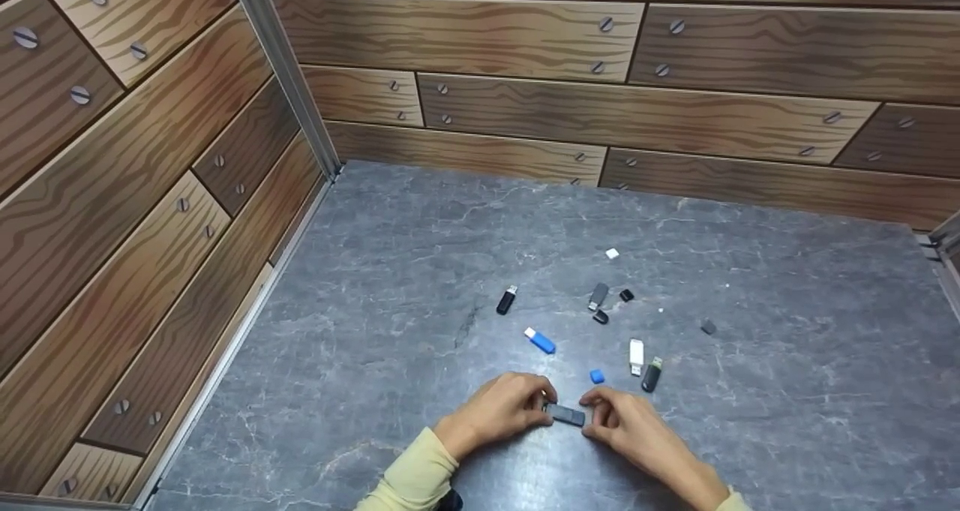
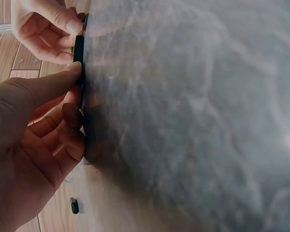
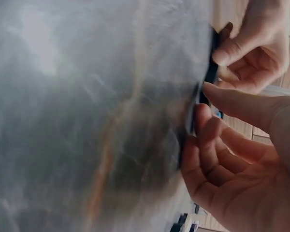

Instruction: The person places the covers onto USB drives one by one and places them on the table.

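A dark grey USB stick [image 1: 565, 414] lies flat near the table's front edge, between both hands. My left hand [image 1: 510, 406] pinches its left end with thumb and fingertips. At the other end, my right hand [image 1: 630, 427] has its thumb and index finger bent round the tip. In the left wrist view the dark stick [image 2: 79, 48] is seen edge-on, low against the tabletop. The right wrist view shows the right thumb [image 3: 222, 94] at the stick's near end; the fingertips hide part of it. Closest to the right hand are a blue cap [image 1: 597, 376] and a black USB stick [image 1: 652, 374].
Beyond the hands lie a blue USB stick [image 1: 540, 340], a white one [image 1: 636, 356], a black one [image 1: 507, 300] and a grey one [image 1: 598, 296]. Loose caps are scattered around, including a white cap [image 1: 612, 253] and a grey cap [image 1: 708, 327]. Wood-patterned walls [image 1: 480, 38] border the table.
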Available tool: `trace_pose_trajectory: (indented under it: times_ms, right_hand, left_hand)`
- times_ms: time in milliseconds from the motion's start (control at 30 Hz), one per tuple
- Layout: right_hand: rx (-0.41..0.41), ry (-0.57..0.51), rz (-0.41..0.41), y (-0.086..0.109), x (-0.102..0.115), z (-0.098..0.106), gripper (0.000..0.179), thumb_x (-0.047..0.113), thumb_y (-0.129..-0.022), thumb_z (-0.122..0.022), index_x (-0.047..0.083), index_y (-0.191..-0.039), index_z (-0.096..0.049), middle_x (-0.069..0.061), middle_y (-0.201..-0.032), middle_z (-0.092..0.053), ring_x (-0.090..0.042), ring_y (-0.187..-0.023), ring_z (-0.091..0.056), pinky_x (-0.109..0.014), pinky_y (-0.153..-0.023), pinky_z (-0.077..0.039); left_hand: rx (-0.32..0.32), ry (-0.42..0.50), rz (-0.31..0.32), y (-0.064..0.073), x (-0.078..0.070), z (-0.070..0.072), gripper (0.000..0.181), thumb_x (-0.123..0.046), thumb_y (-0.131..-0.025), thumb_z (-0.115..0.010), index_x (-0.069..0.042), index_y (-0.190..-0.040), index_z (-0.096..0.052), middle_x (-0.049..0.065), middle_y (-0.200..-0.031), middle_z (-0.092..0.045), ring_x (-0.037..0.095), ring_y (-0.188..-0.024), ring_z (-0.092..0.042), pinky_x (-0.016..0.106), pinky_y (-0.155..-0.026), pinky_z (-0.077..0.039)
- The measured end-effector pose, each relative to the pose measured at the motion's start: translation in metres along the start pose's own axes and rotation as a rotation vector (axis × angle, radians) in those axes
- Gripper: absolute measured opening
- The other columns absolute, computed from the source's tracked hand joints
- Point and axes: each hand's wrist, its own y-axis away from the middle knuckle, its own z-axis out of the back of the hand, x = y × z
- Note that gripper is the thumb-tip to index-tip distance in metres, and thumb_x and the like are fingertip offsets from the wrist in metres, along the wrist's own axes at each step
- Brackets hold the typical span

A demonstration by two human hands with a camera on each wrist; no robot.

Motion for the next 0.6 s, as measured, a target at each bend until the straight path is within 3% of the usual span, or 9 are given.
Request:
trace_pose_trajectory:
  times_ms: [333, 600]
  right_hand:
    - [-0.114, 0.006, -0.102, -0.003, -0.004, 0.006, 0.031, 0.015, -0.093, -0.080, 0.003, -0.120, -0.071, 0.002, -0.082, -0.071, 0.003, -0.058, -0.050, -0.019, -0.054, -0.044]
    - [-0.167, 0.094, -0.148, -0.009, -0.002, 0.006, 0.047, 0.017, -0.094, -0.078, 0.000, -0.136, -0.064, 0.005, -0.080, -0.067, 0.003, -0.059, -0.047, -0.021, -0.061, -0.044]
  left_hand:
    - [-0.047, 0.103, 0.030, -0.006, 0.008, 0.009, 0.016, -0.015, -0.100, -0.070, -0.008, -0.115, -0.074, 0.004, -0.092, -0.080, -0.004, -0.076, -0.061, 0.014, -0.076, -0.053]
    - [-0.030, 0.124, 0.111, -0.016, 0.007, 0.016, 0.051, -0.015, -0.100, -0.072, -0.010, -0.148, -0.055, 0.001, -0.085, -0.072, -0.003, -0.068, -0.051, 0.017, -0.073, -0.050]
